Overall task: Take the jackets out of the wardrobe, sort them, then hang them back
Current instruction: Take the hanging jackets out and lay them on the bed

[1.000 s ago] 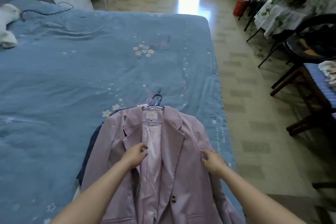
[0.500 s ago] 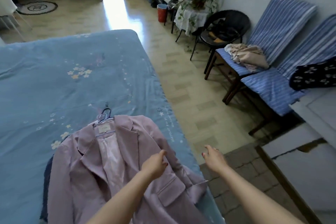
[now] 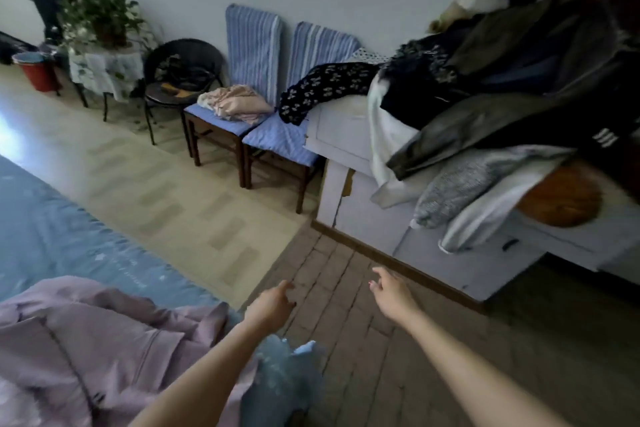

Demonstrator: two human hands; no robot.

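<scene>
Blue bedding (image 3: 52,236), a soft cover printed with small pale flowers, fills the lower left, its edge running diagonally from upper left to lower right. On its near corner lies one lilac jacket (image 3: 86,340), smooth woven cloth spread flat and creased, its long axis roughly along the bed edge; its collar end is out of view, so which way it points cannot be told. Well apart, at the right, a heap of jackets (image 3: 502,80) sits on a white cabinet (image 3: 363,218): dark, olive, grey knit and white pieces overlap, too tangled to count, several sleeves and hems drooping over the cabinet's front towards the floor. Beside the cabinet stand two wooden chairs (image 3: 249,135) with blue striped cushions; a folded pink cloth (image 3: 235,104) rests on the left one, and a dark flowered garment (image 3: 325,87) drapes from the cabinet onto the right one. Further left are one black round chair (image 3: 180,69) and one potted plant (image 3: 100,17) on a small covered table.

Both hands hover over the brown wooden floor (image 3: 381,374), holding nothing. The left hand (image 3: 270,305) is loosely curled, just beyond the lilac jacket's edge; the right hand (image 3: 391,295) has relaxed, slightly spread fingers, directed towards the cabinet.
</scene>
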